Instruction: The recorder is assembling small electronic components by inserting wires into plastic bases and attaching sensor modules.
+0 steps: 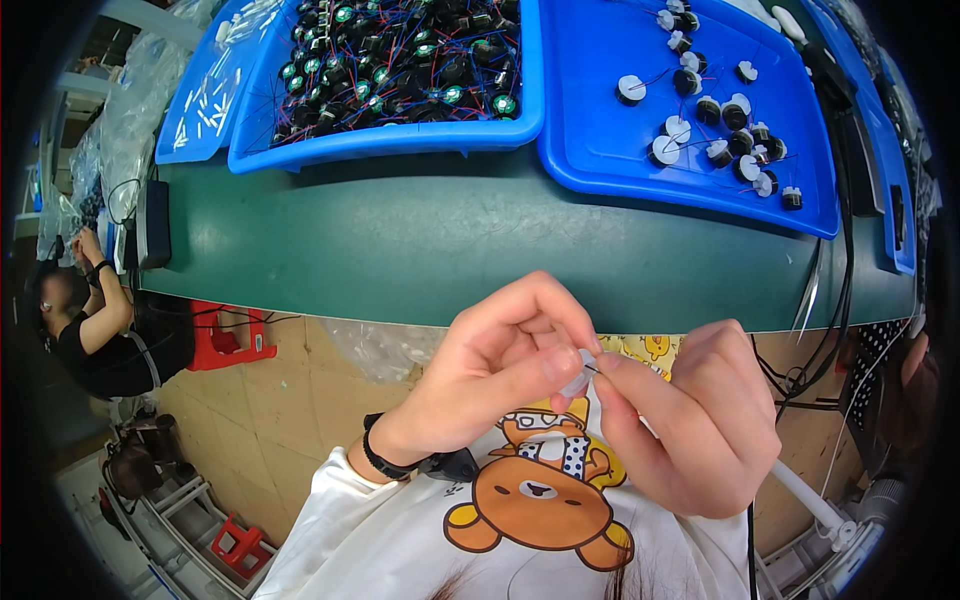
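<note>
Close in front of my chest, just off the table's near edge, both hands meet over one small part. My left hand (510,365) pinches a small white plastic piece (577,378) between thumb and fingers; whether a motor sits behind it is hidden by the fingers. From the right, my right hand (690,415) pinches a thin dark wire (592,368) at that white piece. Beyond the hands, a blue tray (610,185) holds several small black round motors (709,110) with white plastic caps and thin wires.
A blue bin (390,140) heaped with black wired motors stands left of the tray. Farther left, a shallow blue tray (175,150) holds small white pieces. Tweezers (808,290) and black cables (850,250) lie at the green table's (400,230) right side. Another person (100,320) works at far left.
</note>
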Demonstrator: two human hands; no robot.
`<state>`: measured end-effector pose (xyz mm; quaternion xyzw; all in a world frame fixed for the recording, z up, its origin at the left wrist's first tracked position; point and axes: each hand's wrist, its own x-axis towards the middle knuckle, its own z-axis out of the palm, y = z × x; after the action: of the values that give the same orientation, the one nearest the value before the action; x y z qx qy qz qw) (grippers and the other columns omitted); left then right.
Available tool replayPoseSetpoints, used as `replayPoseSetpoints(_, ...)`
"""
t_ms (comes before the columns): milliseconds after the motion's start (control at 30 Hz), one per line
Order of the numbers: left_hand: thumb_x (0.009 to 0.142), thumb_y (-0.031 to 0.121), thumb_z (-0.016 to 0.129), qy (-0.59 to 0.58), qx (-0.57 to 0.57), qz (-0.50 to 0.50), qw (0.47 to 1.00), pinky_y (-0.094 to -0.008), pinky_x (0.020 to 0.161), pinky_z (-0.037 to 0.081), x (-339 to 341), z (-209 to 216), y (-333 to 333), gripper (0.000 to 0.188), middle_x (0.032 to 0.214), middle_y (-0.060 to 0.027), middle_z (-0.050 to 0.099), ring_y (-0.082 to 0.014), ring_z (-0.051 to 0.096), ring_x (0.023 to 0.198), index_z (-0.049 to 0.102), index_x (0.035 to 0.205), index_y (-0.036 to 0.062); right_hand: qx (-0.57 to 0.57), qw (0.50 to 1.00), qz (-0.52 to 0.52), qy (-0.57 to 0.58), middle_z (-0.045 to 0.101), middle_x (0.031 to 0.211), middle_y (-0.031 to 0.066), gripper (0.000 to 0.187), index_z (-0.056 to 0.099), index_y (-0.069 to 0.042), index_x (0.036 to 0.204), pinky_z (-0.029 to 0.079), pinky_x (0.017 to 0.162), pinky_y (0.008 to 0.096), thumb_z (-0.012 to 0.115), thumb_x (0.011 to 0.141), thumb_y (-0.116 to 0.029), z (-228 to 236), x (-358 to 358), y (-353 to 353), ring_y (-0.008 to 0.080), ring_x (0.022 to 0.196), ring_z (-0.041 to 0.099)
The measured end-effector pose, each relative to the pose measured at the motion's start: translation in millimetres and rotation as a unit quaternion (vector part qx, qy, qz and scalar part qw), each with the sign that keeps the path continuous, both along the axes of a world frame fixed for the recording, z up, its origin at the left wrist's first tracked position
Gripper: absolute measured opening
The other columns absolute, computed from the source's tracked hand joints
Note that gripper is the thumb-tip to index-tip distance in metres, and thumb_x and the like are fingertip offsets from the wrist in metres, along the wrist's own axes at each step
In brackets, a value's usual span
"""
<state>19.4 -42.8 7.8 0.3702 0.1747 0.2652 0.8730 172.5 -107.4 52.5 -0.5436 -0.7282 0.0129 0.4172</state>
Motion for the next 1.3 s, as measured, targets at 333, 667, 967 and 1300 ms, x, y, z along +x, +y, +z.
replayPoseSetpoints(333,0.088,0.007,0.054,-0.019,-0.032,-0.004,0.999,-0.0203,0.064,0.045,-1,1,0,0.018,0.088,-0.0023,0.052,-0.0054,0.051,0.077,0.046,0.103,0.0023,-0.002,0.998,0.005,0.064,0.045,0.057,0.0012,0.027,0.061,0.001,0.080,0.031,0.044,0.0264,0.071,0.057,0.009,-6,2,-3,0.0135,0.048,0.040)
replayPoseSetpoints(667,0.086,0.034,0.058,0.033,0.028,0.029,0.999,-0.0219,0.051,0.038,6,6,-6,0.035,0.077,-0.0108,0.053,-0.0098,0.046,0.059,0.044,0.091,0.0026,0.023,0.998,0.015,0.062,0.043,0.057,0.0031,0.032,0.062,0.003,0.080,0.028,0.042,0.0265,0.067,0.048,0.002,-15,1,-3,0.0154,0.046,0.037)
replayPoseSetpoints(967,0.088,0.007,0.054,-0.031,-0.026,0.009,0.999,-0.0206,0.062,0.044,1,-2,-1,0.012,0.082,-0.0033,0.053,-0.0065,0.052,0.073,0.047,0.097,0.0010,-0.108,0.967,0.053,0.226,0.050,0.066,0.0069,0.032,0.058,0.002,0.087,0.033,0.047,0.0281,0.068,0.057,0.007,-6,2,-9,0.0192,0.053,0.042)
replayPoseSetpoints(1300,0.089,0.009,0.055,-0.025,-0.021,0.016,0.999,-0.0201,0.063,0.043,-2,1,-1,0.013,0.081,-0.0026,0.053,-0.0057,0.051,0.073,0.047,0.097,0.0016,-0.072,0.982,0.059,0.165,0.052,0.068,0.0089,0.040,0.056,0.003,0.093,0.041,0.051,0.0316,0.057,0.055,0.015,-12,7,-7,0.0234,0.056,0.047)
